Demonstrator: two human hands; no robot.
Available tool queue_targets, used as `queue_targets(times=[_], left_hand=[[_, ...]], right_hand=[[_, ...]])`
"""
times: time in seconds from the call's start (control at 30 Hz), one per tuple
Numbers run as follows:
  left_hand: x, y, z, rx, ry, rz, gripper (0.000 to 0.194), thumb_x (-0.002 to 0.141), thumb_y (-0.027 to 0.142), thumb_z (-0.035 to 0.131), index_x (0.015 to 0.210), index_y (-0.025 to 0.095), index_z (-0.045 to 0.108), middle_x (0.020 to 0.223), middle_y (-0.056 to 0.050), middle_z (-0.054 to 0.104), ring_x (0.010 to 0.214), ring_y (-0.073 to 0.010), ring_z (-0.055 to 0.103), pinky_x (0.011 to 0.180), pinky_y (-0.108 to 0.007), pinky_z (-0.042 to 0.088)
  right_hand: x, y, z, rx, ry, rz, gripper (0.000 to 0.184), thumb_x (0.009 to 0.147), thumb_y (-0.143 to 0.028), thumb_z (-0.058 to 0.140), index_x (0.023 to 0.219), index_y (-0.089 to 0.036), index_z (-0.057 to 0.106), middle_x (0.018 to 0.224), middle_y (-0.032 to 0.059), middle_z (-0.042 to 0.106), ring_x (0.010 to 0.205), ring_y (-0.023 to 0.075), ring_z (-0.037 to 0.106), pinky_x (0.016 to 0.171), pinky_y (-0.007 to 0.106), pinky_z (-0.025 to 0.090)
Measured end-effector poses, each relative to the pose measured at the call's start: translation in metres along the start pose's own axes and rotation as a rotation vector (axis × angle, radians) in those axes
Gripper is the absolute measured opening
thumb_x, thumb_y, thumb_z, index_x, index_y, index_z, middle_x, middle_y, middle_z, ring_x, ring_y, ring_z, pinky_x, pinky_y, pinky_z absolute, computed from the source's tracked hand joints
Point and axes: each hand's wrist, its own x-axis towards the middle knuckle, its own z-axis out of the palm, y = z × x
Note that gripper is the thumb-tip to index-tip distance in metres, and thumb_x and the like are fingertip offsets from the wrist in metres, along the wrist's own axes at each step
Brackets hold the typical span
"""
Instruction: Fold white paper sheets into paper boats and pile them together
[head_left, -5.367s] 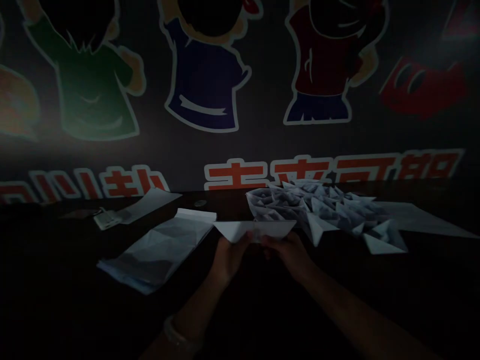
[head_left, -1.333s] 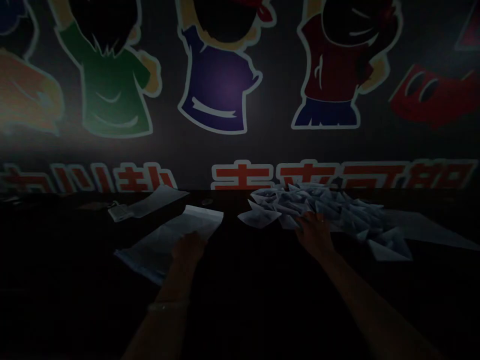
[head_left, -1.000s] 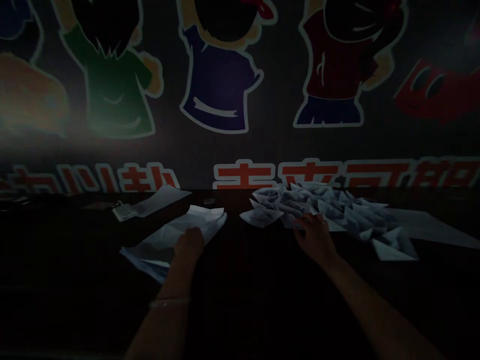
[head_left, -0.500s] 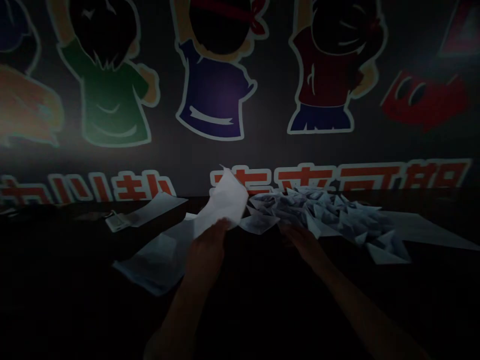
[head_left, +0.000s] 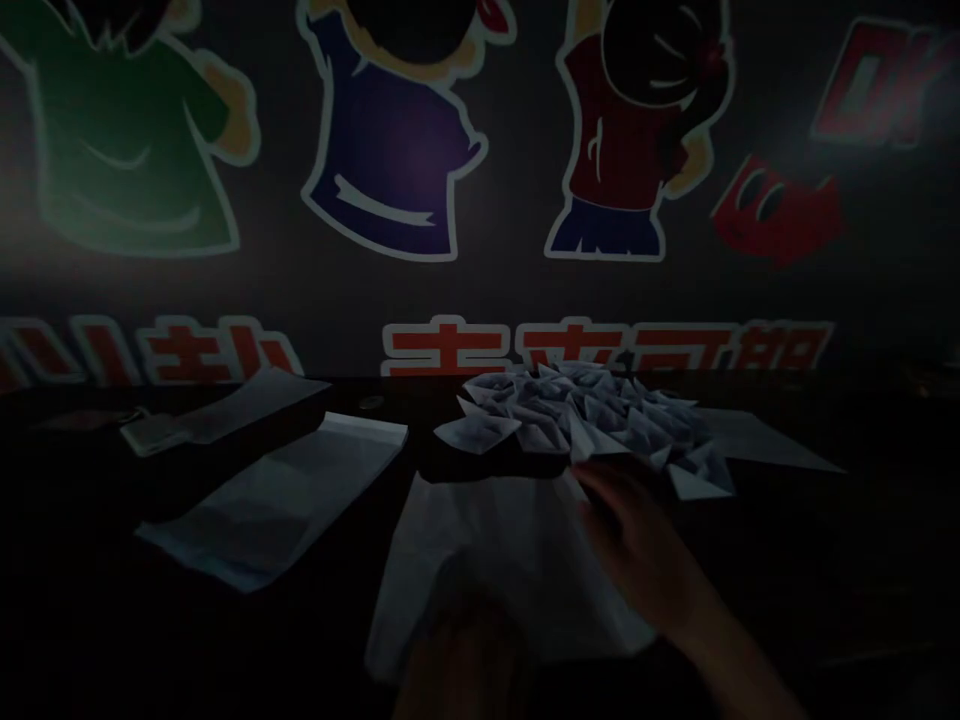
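A sheet of white paper (head_left: pixel 502 530) lies in front of me, its far edge slightly wavy. My left hand (head_left: pixel 469 635) is over its near part, dark and blurred, so its fingers cannot be made out. Along the sheet's right edge rests my right hand (head_left: pixel 637 545), fingers stretched forward and the thumb apart from them. Just beyond the right fingertips is a heap of folded white paper boats (head_left: pixel 562 405). One folded piece (head_left: pixel 478 433) sits at the heap's left end.
A stack of paper sheets (head_left: pixel 277 500) lies to the left. Behind it are another sheet (head_left: pixel 259 403) and a small pale object with a loop (head_left: pixel 154 433). A flat sheet (head_left: pixel 765 440) sticks out right of the heap. A wall with painted cartoon figures (head_left: pixel 390 150) rises behind the dark table.
My left hand has brought the sheet from above the stack toward me and down to the middle. My right hand has come to the sheet's right edge. The view has turned right.
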Motion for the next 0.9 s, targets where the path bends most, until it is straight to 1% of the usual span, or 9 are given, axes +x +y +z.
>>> queue_targets(times=[0.1, 0.17, 0.27, 0.43, 0.53, 0.63, 0.7, 0.83, 0.9], left_hand=[[0.028, 0.011, -0.017, -0.004, -0.102, -0.176, 0.035, 0.085, 0.009, 0.042, 0.106, 0.019, 0.069, 0.103, -0.013, 0.073, 0.091, -0.0281, 0.068, 0.077, -0.042, 0.057], [0.039, 0.012, -0.022, 0.048, -0.091, -0.228, 0.038, 0.084, 0.007, 0.043, 0.111, 0.016, 0.067, 0.113, -0.016, 0.069, 0.101, -0.0302, 0.065, 0.086, -0.045, 0.052], [0.032, -0.002, -0.02, 0.122, -0.027, -0.252, 0.037, 0.085, 0.017, 0.05, 0.119, 0.02, 0.064, 0.127, -0.015, 0.061, 0.116, -0.0355, 0.056, 0.098, -0.056, 0.041], [-0.014, -0.041, -0.022, 0.082, -0.038, -0.348, 0.059, 0.089, 0.052, 0.046, 0.135, 0.017, 0.051, 0.146, -0.016, 0.044, 0.138, -0.0376, 0.032, 0.109, -0.056, 0.029], [-0.031, -0.055, -0.034, 0.022, -0.175, -0.284, 0.08, 0.084, 0.066, 0.043, 0.144, 0.013, 0.038, 0.152, -0.016, 0.031, 0.141, -0.0369, 0.023, 0.112, -0.053, 0.026], [-0.038, -0.061, -0.046, -0.018, -0.244, -0.192, 0.103, 0.07, 0.072, 0.056, 0.149, 0.014, 0.026, 0.155, -0.017, 0.021, 0.142, -0.0387, 0.017, 0.112, -0.055, 0.026], [-0.045, -0.066, -0.052, -0.019, -0.264, -0.135, 0.109, 0.063, 0.067, 0.067, 0.149, 0.016, 0.025, 0.156, -0.017, 0.019, 0.142, -0.0391, 0.016, 0.112, -0.055, 0.026], [-0.074, -0.079, -0.058, -0.006, -0.202, -0.004, 0.069, 0.081, 0.034, 0.059, 0.145, 0.029, 0.036, 0.151, -0.004, 0.037, 0.14, -0.0285, 0.031, 0.111, -0.046, 0.033], [-0.09, -0.087, -0.058, -0.024, -0.12, 0.098, 0.064, 0.079, 0.026, 0.058, 0.141, 0.034, 0.042, 0.145, 0.0, 0.047, 0.133, -0.0246, 0.044, 0.107, -0.038, 0.041]], right_hand=[[-0.006, -0.031, 0.028, -0.082, -0.378, -0.152, 0.044, 0.081, -0.007, 0.047, 0.12, -0.022, 0.063, 0.131, 0.0111, 0.06, 0.122, 0.0268, 0.054, 0.102, 0.045, 0.043], [-0.01, -0.035, 0.046, -0.181, -0.476, -0.182, 0.053, 0.08, -0.005, 0.048, 0.132, -0.018, 0.054, 0.143, 0.0128, 0.048, 0.132, 0.0295, 0.043, 0.107, 0.049, 0.037], [-0.019, -0.015, 0.054, -0.265, -0.536, -0.161, 0.052, 0.087, -0.013, 0.046, 0.138, -0.018, 0.047, 0.146, 0.0116, 0.045, 0.136, 0.0287, 0.037, 0.111, 0.05, 0.03], [-0.033, 0.038, 0.026, -0.344, -0.487, -0.028, 0.06, 0.091, -0.052, 0.045, 0.141, -0.021, 0.043, 0.149, 0.0108, 0.04, 0.138, 0.0306, 0.032, 0.113, 0.053, 0.024], [-0.036, 0.058, 0.011, -0.32, -0.496, -0.011, 0.057, 0.091, -0.051, 0.045, 0.14, -0.021, 0.045, 0.148, 0.0114, 0.041, 0.139, 0.0294, 0.033, 0.114, 0.053, 0.021], [-0.038, 0.065, -0.005, -0.186, -0.491, -0.034, 0.054, 0.088, -0.046, 0.053, 0.135, -0.021, 0.051, 0.143, 0.0124, 0.047, 0.134, 0.0278, 0.041, 0.112, 0.049, 0.028], [-0.041, 0.063, -0.024, -0.071, -0.538, -0.031, 0.061, 0.082, -0.048, 0.061, 0.136, -0.023, 0.05, 0.144, 0.0113, 0.047, 0.133, 0.0285, 0.041, 0.111, 0.049, 0.029], [-0.056, 0.049, -0.071, 0.02, -0.882, -0.027, 0.102, 0.059, -0.054, 0.079, 0.146, -0.025, 0.034, 0.156, 0.012, 0.024, 0.142, 0.0364, 0.02, 0.114, 0.056, 0.014], [-0.069, 0.041, -0.086, 0.025, -0.971, -0.077, 0.11, 0.056, -0.05, 0.081, 0.148, -0.027, 0.027, 0.158, 0.0108, 0.016, 0.143, 0.038, 0.013, 0.114, 0.058, 0.008]])
